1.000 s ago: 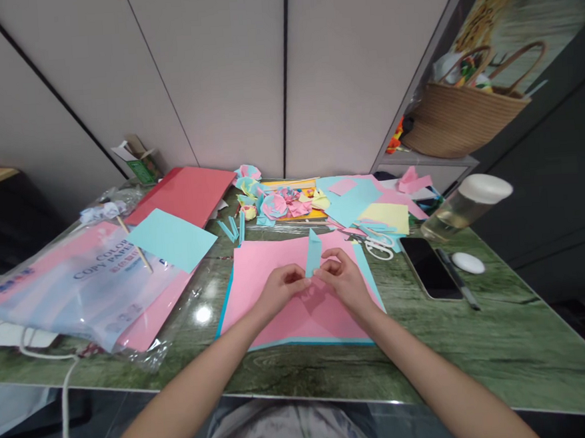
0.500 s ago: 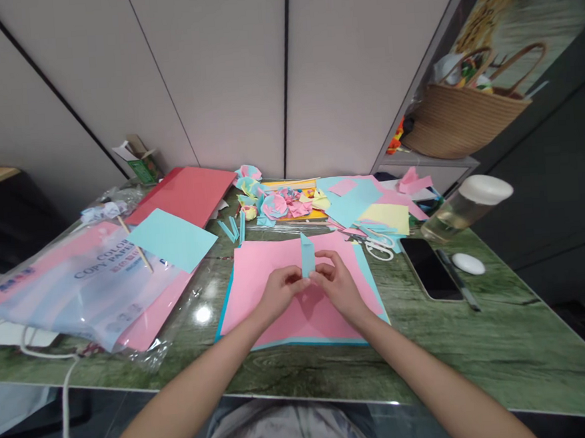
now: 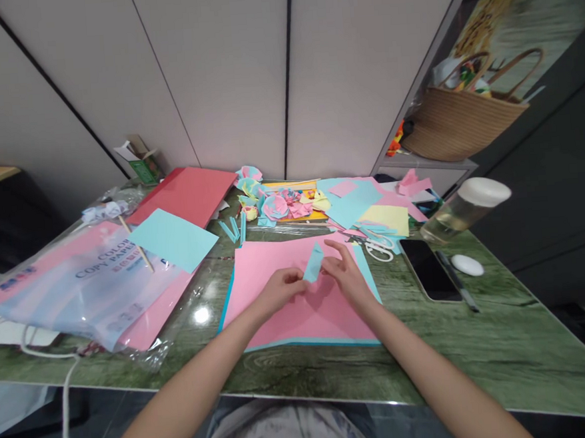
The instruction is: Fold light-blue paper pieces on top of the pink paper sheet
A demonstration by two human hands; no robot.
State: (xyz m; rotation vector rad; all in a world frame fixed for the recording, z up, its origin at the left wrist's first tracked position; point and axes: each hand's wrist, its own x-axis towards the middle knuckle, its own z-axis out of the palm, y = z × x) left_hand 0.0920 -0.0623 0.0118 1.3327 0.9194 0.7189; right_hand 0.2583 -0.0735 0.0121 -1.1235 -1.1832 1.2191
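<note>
A narrow folded strip of light blue paper (image 3: 313, 263) is pinched between both hands above a large pink sheet (image 3: 273, 307) on the green table. My left hand (image 3: 277, 292) grips the strip's lower end with closed fingers. My right hand (image 3: 345, 274) holds its right side, thumb and fingers pressed on it, one finger stretched up. The strip leans to the right. A blue sheet (image 3: 368, 275) peeks out under the pink one.
A plastic pack of copy paper (image 3: 77, 287) with a blue sheet (image 3: 172, 239) lies left, a red folder (image 3: 185, 194) behind. Paper scraps and crumpled flowers (image 3: 281, 205), white scissors (image 3: 380, 246), a phone (image 3: 429, 268), pen, white oval object (image 3: 467, 264), jar (image 3: 465, 208) and basket (image 3: 459, 122) are right.
The blue strip has gone from upright to leaning right and lower. Both hands have shifted slightly while pressing it; my right hand's fingers have spread a little.
</note>
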